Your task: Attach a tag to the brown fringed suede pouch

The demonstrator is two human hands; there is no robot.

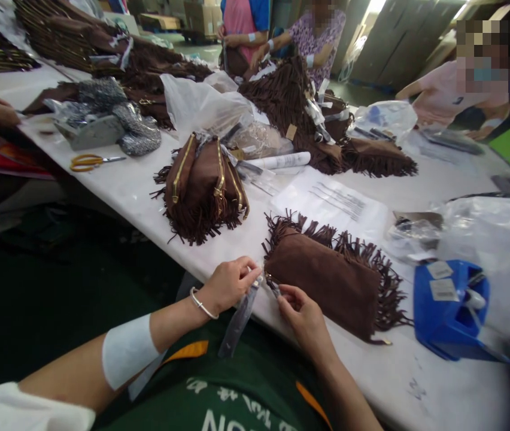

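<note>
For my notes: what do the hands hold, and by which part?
Left hand: plastic strip, by its upper end. Right hand: small dark piece at the corner of the pouch; held part unclear.

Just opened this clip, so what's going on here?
A person works at a white table. The left grip pinches a narrow translucent plastic strip that hangs down past the table edge. The right grip holds a small dark piece at the left end of a flat brown fringed pouch. Beyond sit a bulging brown fringed bag with gold zips and orange-handled scissors.
</note>
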